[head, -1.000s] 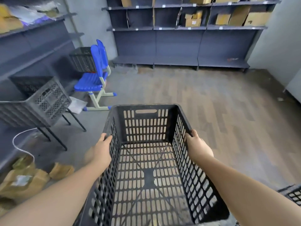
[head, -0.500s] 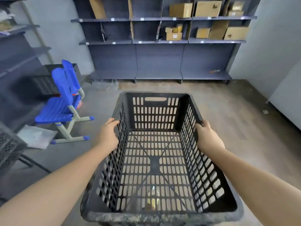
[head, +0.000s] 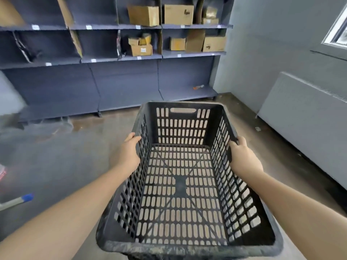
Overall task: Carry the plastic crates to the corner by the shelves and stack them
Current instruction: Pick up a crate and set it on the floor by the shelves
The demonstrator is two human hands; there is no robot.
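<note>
Gripping a black plastic crate [head: 180, 184] by its two long sides, a person carries it above the floor [head: 65, 162], seen from over their own bare forearms. The left hand [head: 129, 152] curls its fingers over the crate's left rim, and the right hand [head: 244, 158] curls over the right rim, both about midway along. The crate holds nothing; the floor shows through its slotted walls and base, and a handle slot sits in its far wall. At the lower left edge lies a pale bar with a blue tip [head: 26, 197]. Beyond the crate stand dark grey shelves [head: 116, 59] against the far wall, with several cardboard boxes [head: 178, 15] on the upper levels. To the right, a grey radiator [head: 300, 117] runs along the side wall, meeting the shelves at the room's corner.
</note>
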